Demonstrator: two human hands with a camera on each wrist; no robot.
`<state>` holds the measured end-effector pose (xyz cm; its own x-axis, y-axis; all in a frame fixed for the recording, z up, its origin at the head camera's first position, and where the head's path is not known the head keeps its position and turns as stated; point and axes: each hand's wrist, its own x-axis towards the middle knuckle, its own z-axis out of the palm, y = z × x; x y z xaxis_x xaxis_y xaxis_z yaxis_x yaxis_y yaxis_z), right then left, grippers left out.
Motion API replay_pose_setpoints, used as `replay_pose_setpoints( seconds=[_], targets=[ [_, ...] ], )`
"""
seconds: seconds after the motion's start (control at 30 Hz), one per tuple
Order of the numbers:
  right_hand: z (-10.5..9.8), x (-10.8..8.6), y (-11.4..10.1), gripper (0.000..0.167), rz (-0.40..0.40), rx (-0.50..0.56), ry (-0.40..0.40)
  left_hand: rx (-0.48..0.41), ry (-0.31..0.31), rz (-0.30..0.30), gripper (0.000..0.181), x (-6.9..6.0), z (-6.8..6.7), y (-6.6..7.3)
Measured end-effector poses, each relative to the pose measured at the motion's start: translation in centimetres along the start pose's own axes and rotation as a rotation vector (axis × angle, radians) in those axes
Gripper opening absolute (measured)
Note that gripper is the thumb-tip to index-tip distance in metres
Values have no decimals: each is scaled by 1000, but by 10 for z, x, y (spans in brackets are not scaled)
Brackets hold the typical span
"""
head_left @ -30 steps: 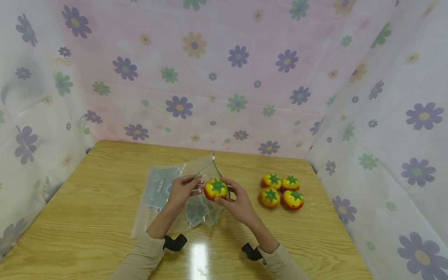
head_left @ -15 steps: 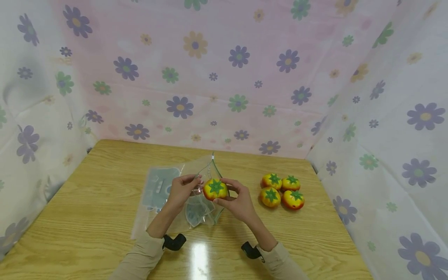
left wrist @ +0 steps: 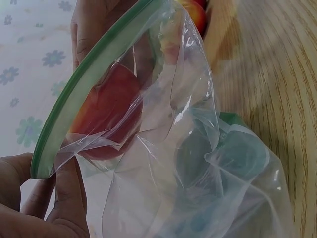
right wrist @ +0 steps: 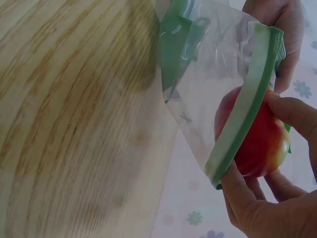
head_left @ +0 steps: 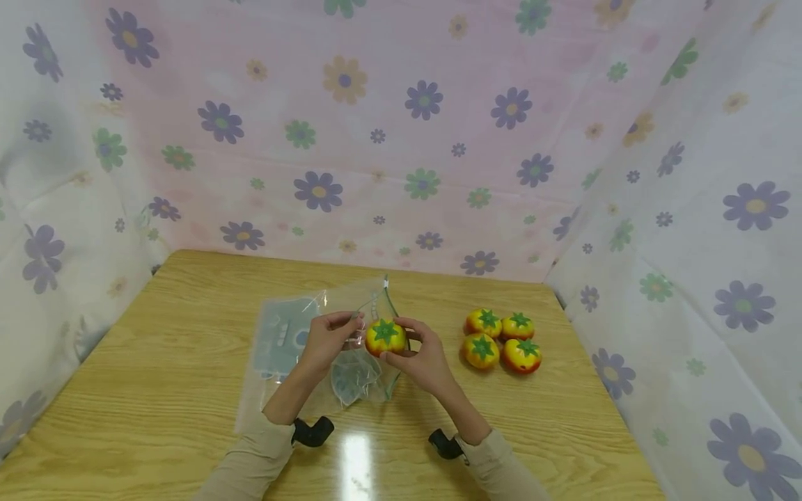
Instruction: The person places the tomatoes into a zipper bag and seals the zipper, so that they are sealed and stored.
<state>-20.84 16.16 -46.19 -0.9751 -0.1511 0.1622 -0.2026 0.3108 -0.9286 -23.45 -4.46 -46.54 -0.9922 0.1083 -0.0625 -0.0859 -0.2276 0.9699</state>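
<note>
My right hand (head_left: 429, 358) holds a yellow-red toy fruit (head_left: 385, 337) with a green star-shaped leaf cap at the mouth of a clear zip bag (head_left: 363, 379). In the right wrist view the bag's green zip edge (right wrist: 247, 109) crosses the fruit, and part of the fruit shows through the plastic. My left hand (head_left: 326, 341) pinches the bag's zip edge beside the fruit. From the left wrist view, the bag's mouth gapes, with the red side of the fruit (left wrist: 116, 111) behind clear film and the left fingers (left wrist: 69, 198) at the lower end of the zip.
Several similar toy fruits (head_left: 501, 341) sit grouped on the wooden table (head_left: 156, 348) to the right. The bag's printed blue-grey panel (head_left: 282, 341) lies flat to the left. Flowered cloth (head_left: 388, 160) hangs behind and at both sides.
Both hands keep their hold, and the fruit stays at the bag's mouth. The head view has shifted very slightly; the bag's film has creased a little differently.
</note>
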Motion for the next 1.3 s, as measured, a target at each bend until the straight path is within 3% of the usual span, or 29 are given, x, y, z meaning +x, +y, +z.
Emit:
replay_pose_setpoints(
  seconds=[0.47, 0.8, 1.0, 1.3],
  targets=[
    [3, 1, 6, 58, -35, -20, -31, 25, -25, -5, 33, 1, 3, 0],
    [1, 3, 4, 62, -8, -3, -75, 21, -22, -3, 31, 1, 3, 0],
    [-1, 4, 5, 60, -49, 4, -93, 31, -38, 12, 34, 1, 3, -1],
    [2, 6, 7, 61, -56, -14, -76, 34, -46, 11, 35, 2, 3, -3]
  ],
)
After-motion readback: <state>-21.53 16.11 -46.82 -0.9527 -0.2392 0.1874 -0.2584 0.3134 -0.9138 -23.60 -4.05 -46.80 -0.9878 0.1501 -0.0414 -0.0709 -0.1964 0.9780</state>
